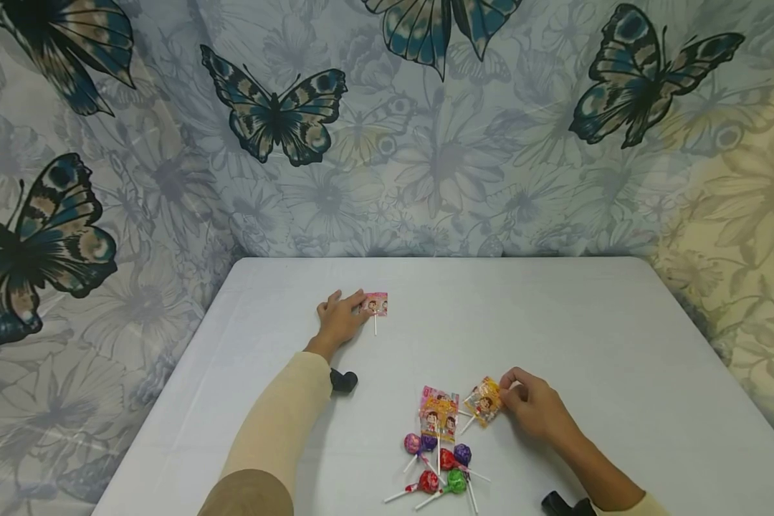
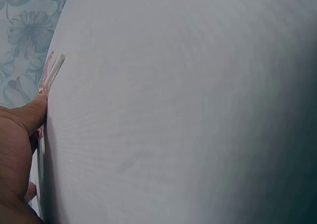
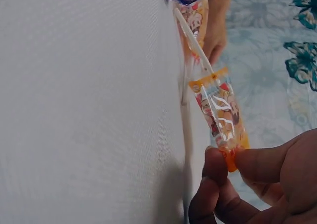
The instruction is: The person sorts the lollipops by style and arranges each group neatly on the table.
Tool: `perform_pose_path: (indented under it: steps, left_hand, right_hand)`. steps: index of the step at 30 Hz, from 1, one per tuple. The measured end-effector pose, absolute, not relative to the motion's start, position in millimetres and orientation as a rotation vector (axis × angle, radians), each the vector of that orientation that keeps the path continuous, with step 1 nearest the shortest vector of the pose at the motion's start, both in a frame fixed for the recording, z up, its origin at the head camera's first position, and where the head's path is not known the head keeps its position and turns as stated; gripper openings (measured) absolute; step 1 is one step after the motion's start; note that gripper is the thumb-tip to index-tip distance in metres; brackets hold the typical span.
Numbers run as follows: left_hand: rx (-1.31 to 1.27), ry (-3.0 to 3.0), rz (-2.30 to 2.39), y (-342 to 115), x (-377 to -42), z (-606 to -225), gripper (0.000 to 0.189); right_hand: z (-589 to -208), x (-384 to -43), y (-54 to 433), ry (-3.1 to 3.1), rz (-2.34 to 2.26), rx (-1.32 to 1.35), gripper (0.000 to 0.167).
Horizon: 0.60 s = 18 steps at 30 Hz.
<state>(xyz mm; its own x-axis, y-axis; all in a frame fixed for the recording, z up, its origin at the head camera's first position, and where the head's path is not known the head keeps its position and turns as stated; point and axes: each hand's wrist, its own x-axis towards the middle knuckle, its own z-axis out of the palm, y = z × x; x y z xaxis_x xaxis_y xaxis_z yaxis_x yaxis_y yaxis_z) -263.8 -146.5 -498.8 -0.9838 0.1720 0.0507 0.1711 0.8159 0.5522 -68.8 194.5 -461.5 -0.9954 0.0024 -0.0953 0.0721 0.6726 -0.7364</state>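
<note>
Toward the far left of the table, my left hand (image 1: 342, 315) pinches the edge of a lollipop in a flat pink wrapper (image 1: 377, 303). Its white stick points toward me. In the left wrist view, the thumb (image 2: 34, 112) lies against that wrapper, which is seen edge-on. My right hand (image 1: 538, 405) holds a lollipop in an orange wrapper (image 1: 484, 403) by one corner, between thumb and fingertips. The right wrist view shows this orange-wrapped lollipop (image 3: 220, 112) with its stick pointing away from the hand. Beside it lie more flat-wrapped lollipops (image 1: 439, 414), overlapping in a stack.
Several round lollipops lie in a cluster at the near middle, among them a green one (image 1: 456, 481), a red one (image 1: 428, 481) and a purple one (image 1: 462, 454). The white table (image 1: 555, 315) meets a butterfly-patterned cloth (image 1: 445, 165) at its back edge.
</note>
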Motion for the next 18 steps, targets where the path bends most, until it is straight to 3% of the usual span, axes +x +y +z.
perform_pose_path:
  steps: [18]
  left_hand:
    - [0.275,2.988,0.916,-146.1,-263.1,-498.5,0.049]
  right_hand:
    - [-442.1,-85.3,207.6,2.775,-1.284,-0.082,0.007]
